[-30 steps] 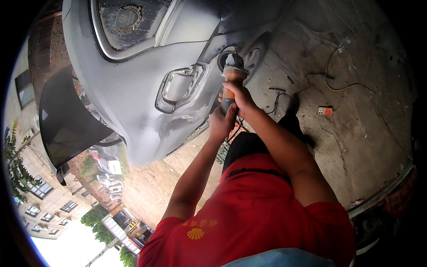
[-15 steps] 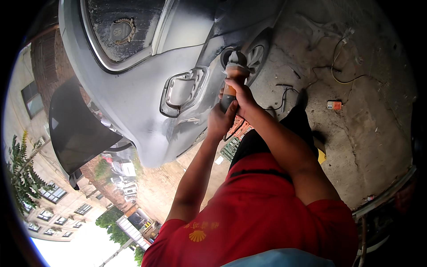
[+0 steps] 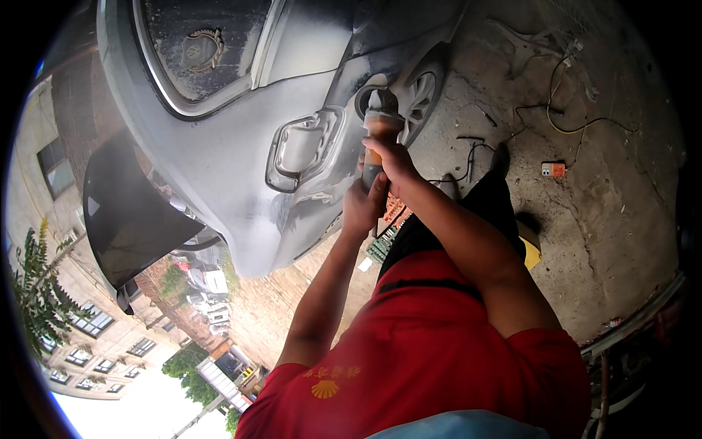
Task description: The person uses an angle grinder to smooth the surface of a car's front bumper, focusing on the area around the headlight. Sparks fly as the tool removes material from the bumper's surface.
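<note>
Both hands are wrapped round an orange and grey power sander. My left hand grips the rear end of its grey handle. My right hand is closed farther forward on the orange body. At the tool's far end, a round disc, partly hidden by the pale tool head, meets or nearly meets the car's side beside the wheel; I cannot tell if it touches. The dusty grey car body has a many-sided lamp recess to the left of the tool.
A car wheel is just beyond the tool. Cables, a T-shaped tool and an orange and white socket box lie on the concrete floor. Red and green crates stand by my legs. A raised dark panel is at left.
The sander's head and my right hand have shifted slightly left and nearer to me along the car's side. Both hands keep their grip.
</note>
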Available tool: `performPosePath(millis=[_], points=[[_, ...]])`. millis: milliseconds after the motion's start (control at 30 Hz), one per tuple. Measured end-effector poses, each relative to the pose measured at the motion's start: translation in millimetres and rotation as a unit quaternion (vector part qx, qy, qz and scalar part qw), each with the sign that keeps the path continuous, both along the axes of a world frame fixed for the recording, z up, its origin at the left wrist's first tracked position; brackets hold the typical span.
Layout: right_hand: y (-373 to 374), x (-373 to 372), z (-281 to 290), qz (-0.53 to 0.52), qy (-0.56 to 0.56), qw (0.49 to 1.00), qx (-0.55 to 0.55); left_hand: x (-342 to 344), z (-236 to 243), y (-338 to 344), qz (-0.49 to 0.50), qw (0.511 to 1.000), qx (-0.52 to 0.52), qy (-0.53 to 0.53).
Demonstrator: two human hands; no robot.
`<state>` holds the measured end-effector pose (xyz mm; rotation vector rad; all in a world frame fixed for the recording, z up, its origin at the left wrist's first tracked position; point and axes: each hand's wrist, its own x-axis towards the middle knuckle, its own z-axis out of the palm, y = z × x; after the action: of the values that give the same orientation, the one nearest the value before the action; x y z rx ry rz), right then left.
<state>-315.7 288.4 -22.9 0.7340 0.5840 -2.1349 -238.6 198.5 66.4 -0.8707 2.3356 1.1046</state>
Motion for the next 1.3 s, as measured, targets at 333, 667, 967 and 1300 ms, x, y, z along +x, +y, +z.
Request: performPosePath(millis=[333, 667, 967, 1300], points=[[11.9, -15.3, -3.3, -0.056, -0.019, 0.998, -0.031, -17.1, -20.1, -1.8, -0.054, 0.997, -0.044, 0.022], [-6.4, -2.4, 11.3, -0.025, 0.014, 0.999, -0.02, 6.8, -4.7, -15.3, -0.029, 0.999, -0.041, 0.019], [-5.9, 12.2, 8.3, -0.007, 0.011, 1.0, -0.016, 25.3, -15.6, -21.1, -0.019, 0.999, -0.017, 0.028], [8.3, -4.3, -7.1, -0.027, 0.006, 1.0, -0.015, 3.2, -30.9, -8.3, -0.026, 1.0, -0.006, 0.014]])
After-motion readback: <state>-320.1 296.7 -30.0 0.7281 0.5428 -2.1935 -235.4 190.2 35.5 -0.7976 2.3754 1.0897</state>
